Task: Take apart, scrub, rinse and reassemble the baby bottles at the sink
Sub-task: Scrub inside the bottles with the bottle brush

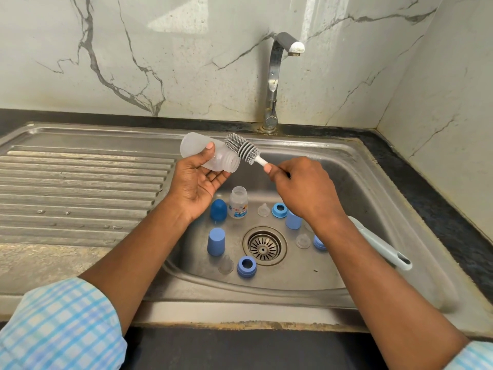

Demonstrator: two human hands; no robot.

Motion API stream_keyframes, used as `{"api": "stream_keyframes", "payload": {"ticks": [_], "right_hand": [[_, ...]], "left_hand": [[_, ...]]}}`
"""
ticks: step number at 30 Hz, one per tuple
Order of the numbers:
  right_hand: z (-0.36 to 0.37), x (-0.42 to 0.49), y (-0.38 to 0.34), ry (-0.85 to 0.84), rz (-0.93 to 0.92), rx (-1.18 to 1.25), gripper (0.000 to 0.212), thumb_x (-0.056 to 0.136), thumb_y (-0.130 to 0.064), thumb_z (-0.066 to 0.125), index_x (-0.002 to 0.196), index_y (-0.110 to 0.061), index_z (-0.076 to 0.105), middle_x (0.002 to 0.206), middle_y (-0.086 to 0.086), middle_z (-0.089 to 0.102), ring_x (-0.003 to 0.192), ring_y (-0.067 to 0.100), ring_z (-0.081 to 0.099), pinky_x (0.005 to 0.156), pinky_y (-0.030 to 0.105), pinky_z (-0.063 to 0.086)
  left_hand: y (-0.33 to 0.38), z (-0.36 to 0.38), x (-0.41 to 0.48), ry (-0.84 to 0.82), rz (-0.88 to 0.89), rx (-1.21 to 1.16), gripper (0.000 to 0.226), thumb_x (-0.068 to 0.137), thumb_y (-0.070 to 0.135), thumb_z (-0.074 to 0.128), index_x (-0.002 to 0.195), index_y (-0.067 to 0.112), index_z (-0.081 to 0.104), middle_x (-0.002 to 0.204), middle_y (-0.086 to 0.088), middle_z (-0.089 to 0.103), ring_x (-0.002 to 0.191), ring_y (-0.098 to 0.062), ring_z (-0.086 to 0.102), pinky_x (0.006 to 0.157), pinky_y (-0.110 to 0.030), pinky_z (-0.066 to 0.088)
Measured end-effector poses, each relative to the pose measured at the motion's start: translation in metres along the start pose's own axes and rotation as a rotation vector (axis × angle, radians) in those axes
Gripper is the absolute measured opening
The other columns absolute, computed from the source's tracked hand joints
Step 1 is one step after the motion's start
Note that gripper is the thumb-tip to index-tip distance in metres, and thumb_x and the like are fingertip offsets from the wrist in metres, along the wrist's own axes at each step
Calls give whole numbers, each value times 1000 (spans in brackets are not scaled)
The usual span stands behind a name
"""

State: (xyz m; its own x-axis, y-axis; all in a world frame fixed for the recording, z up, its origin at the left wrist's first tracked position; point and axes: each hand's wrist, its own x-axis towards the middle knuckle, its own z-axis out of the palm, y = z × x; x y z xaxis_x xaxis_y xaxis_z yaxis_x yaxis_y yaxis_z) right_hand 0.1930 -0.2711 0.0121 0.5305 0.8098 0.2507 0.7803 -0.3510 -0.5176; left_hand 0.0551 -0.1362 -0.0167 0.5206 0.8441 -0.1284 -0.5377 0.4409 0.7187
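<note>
My left hand (198, 180) holds a clear, empty baby bottle (202, 152) on its side over the sink, thumb on top, threaded neck pointing right. My right hand (301, 188) grips the handle of a bottle brush; its grey bristle head (241, 148) sits just outside the bottle's mouth. The brush's pale blue handle end (384, 249) sticks out behind my wrist. A second small bottle (238, 202) with a printed label stands upright in the basin.
On the floor of the steel sink (360, 188) around the drain (264, 246) lie blue caps (216, 241), blue screw rings (246, 266) and clear teats (303, 241). The tap (277, 76) stands behind, with no water running. A ribbed drainboard (80, 188) lies to the left.
</note>
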Motion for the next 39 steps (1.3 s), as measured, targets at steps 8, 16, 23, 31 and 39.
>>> {"api": "stream_keyframes", "payload": {"ticks": [8, 16, 23, 31, 39], "right_hand": [[0, -1, 5, -26, 44, -65, 52, 99, -47, 52, 56, -20, 43, 51, -3, 44, 45, 14, 38, 47, 27, 25], [0, -2, 4, 12, 57, -33, 51, 99, -48, 51, 58, -18, 49, 51, -2, 47, 46, 15, 41, 48, 27, 28], [-1, -7, -1, -1, 41, 6, 50, 99, -47, 51, 58, -19, 48, 51, -3, 45, 46, 14, 39, 47, 27, 26], [7, -6, -3, -14, 0, 10, 44, 101, -42, 48, 62, -23, 47, 57, -1, 51, 51, 17, 48, 49, 27, 29], [-3, 3, 11, 176, 25, -21, 37, 101, -43, 47, 73, -22, 58, 57, -1, 49, 53, 22, 47, 53, 30, 34]], "left_hand": [[2, 0, 2, 31, 56, -69, 69, 78, 24, 72, 140, 8, 46, 120, -15, 68, 101, -27, 72, 72, -36, 60], [1, -5, 9, 158, 40, -2, 41, 94, 44, 61, 123, 16, 54, 119, -10, 66, 96, -21, 70, 65, -31, 60], [-3, -8, 9, 233, -8, -111, 45, 102, 36, 51, 138, 9, 46, 123, -18, 63, 103, -29, 67, 67, -37, 60], [-3, 0, 1, 136, -60, -122, 31, 95, 21, 60, 122, 7, 55, 117, -19, 64, 105, -33, 67, 77, -39, 62], [-15, 7, -3, -70, 17, 301, 21, 92, 8, 64, 112, 13, 62, 103, -11, 72, 92, -22, 71, 76, -27, 60]]}}
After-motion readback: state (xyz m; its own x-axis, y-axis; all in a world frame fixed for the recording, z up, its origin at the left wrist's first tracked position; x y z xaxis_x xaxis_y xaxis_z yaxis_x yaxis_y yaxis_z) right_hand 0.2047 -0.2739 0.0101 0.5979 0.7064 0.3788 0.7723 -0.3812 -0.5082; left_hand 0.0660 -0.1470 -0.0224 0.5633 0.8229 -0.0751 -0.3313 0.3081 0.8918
